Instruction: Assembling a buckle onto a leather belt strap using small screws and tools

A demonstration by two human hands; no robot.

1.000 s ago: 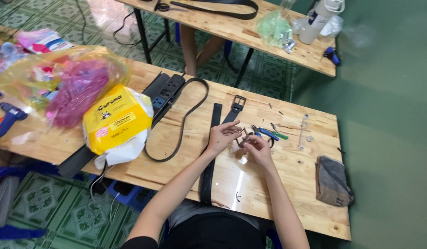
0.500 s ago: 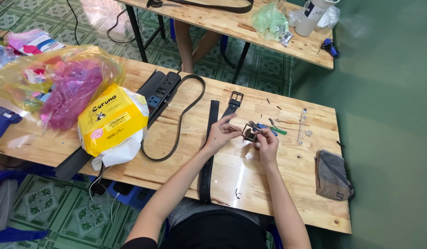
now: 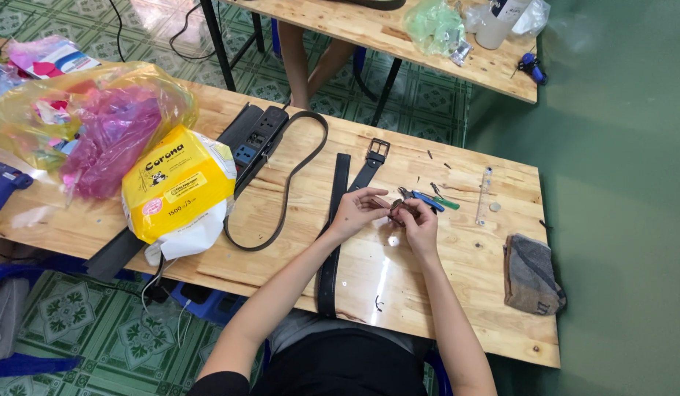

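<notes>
L hand (image 3: 357,210) and R hand (image 3: 418,221) meet over the middle of the wooden tabletop (image 3: 457,279), fingertips pinched together on a small dark metal piece (image 3: 396,204); too small to tell exactly what it is. Both grips clenched on that piece, L from the left side, R from the right, held just above the wood.

Right under the L wrist lies a black belt strap (image 3: 331,242), running from the near edge up toward the hands. A second strap end w/ a square buckle (image 3: 377,152) lies just beyond the hands, angled. Just beside the R hand, far side: blue-handled tool (image 3: 426,200) and a green-handled one (image 3: 448,203), touching or nearly so. A thin clear stick (image 3: 484,195) lies further right, w/ a small coin-like disc (image 3: 495,207) near it.

Left part of tabletop: looped black belt (image 3: 296,176), black power strip (image 3: 256,141), yellow tissue pack (image 3: 177,183), big clear bag of pink and mixed stuff (image 3: 98,121). Grey folded cloth (image 3: 531,273) sits at the right edge, well apart from the hands. Second table (image 3: 428,55) behind, w/ a person's bare legs (image 3: 311,55) under it.
</notes>
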